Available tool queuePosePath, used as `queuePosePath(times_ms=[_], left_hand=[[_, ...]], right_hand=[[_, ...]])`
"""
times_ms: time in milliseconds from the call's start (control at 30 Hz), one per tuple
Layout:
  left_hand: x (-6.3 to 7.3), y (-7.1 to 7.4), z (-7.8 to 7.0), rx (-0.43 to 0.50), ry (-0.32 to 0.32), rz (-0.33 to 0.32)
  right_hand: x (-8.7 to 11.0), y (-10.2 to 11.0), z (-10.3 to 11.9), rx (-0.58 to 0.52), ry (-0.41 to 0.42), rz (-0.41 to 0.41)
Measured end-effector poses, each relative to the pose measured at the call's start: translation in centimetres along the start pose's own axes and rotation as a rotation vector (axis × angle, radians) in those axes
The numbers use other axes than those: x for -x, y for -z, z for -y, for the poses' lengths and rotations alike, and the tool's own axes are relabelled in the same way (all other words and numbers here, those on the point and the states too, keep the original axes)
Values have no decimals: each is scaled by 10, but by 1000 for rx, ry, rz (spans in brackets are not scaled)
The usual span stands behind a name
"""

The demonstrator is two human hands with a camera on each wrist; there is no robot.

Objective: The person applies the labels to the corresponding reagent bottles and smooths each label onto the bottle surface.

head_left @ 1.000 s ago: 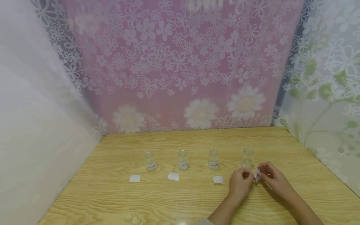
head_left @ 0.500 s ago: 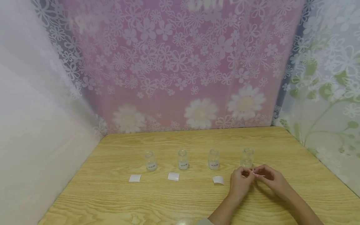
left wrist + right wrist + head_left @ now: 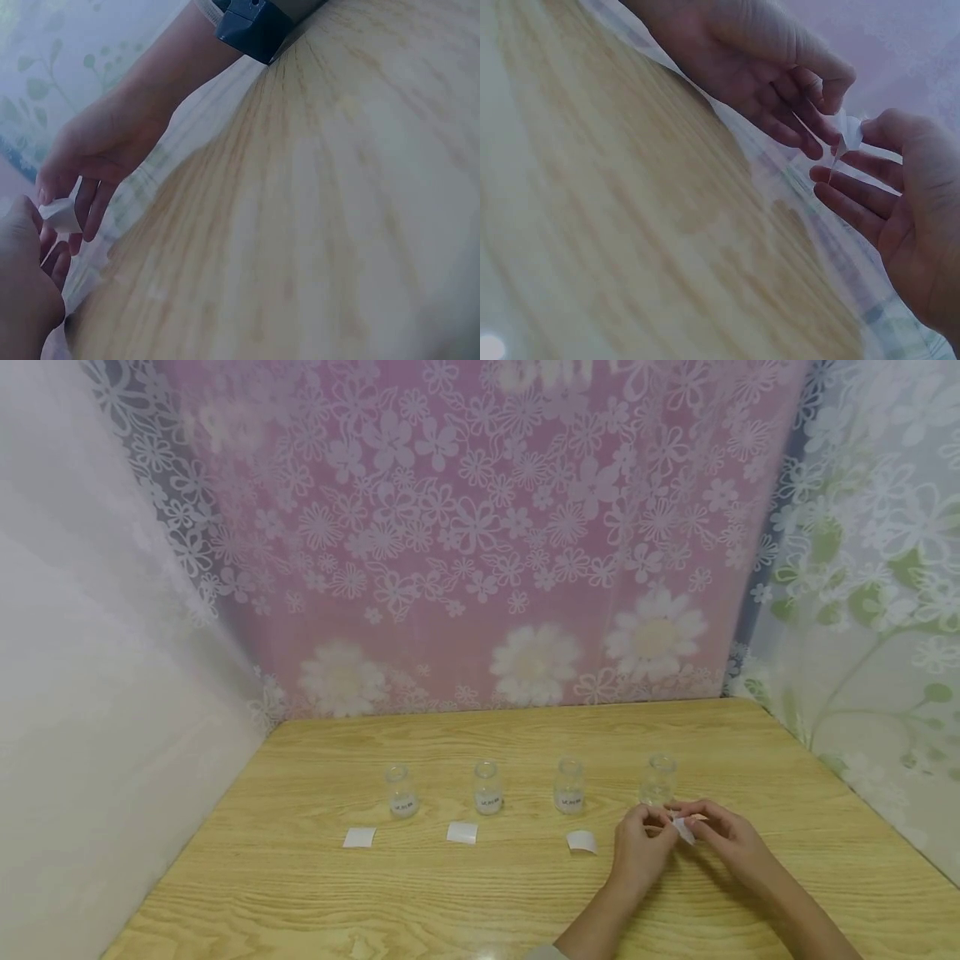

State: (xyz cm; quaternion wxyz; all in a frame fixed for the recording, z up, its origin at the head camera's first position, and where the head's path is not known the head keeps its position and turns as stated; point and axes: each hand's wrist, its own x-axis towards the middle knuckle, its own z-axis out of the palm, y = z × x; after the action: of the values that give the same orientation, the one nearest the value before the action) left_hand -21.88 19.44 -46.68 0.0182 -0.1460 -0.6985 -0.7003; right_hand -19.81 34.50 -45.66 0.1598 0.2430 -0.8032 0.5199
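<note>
Between my two hands is a small white sticker label (image 3: pixel 683 830), bent and partly covered by fingertips. The thumb and index finger of my right hand (image 3: pixel 731 839) pinch it. My left hand (image 3: pixel 641 847) pinches its other edge, seen close up in the right wrist view, where the label (image 3: pixel 849 133) looks folded. Just behind the hands stands a clear glass jar (image 3: pixel 660 777) with no label visible; the fingers hide its base. Three similar jars stand in a row to the left, each with a white printed label: one jar (image 3: pixel 570 785), another jar (image 3: pixel 487 785) and the leftmost jar (image 3: pixel 401 789).
Three white paper squares lie in front of the labelled jars: a left square (image 3: pixel 359 837), a middle square (image 3: pixel 462 832) and a curled right square (image 3: pixel 581 841). The wood-grain table (image 3: pixel 375 902) ends at a pink floral curtain (image 3: pixel 480 568) behind.
My right hand first closed in on the left hand, hiding most of the label, then shifted slightly so the label shows again, tilted the other way. Jars and paper squares stayed put.
</note>
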Motion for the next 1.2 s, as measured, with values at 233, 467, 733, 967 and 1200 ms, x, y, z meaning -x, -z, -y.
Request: queuePosePath(times_ms=[233, 467, 733, 967, 1200], left_hand=[[-2, -3, 6, 33, -104, -48], [-2, -3, 6, 103, -93, -56], [-3, -3, 8, 15, -191, -90], [-5, -4, 10, -19, -182, -101], [-6, -4, 11, -46, -192, -133]], right_hand=[[-2, 1, -1, -9, 81, -45], [0, 1, 0, 69, 7, -119], [1, 1, -2, 111, -37, -165], [1, 1, -1, 132, -48, -183], [1, 1, 1, 148, -91, -221]])
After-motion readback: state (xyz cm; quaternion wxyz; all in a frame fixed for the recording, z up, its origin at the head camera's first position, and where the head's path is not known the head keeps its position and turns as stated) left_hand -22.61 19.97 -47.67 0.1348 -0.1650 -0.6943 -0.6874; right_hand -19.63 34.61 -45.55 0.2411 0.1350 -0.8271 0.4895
